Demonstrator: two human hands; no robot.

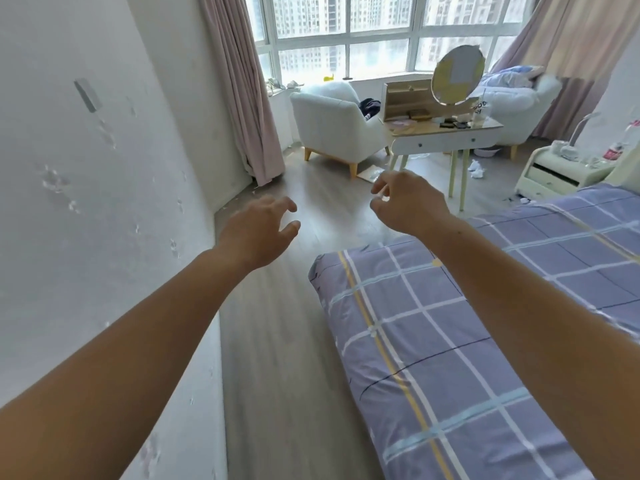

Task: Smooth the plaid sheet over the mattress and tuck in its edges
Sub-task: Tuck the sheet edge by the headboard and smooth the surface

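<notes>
Purple plaid sheet (485,341) covers mattress; left hand (258,228) and right hand (408,202) loosely spread, empty, above floor (277,341) past mattress corner.

A home bedroom. A bed (485,341) with a plaid sheet stands on wood flooring, near a white armchair (332,126), a dressing table (446,133) with a round mirror (457,74), a nightstand (557,171), and pink curtains (242,81) framing a large window (381,32).

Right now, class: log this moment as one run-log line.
left hand: open, raised, empty | right hand: open, raised, empty | plaid sheet: covers mattress, untouched
</notes>
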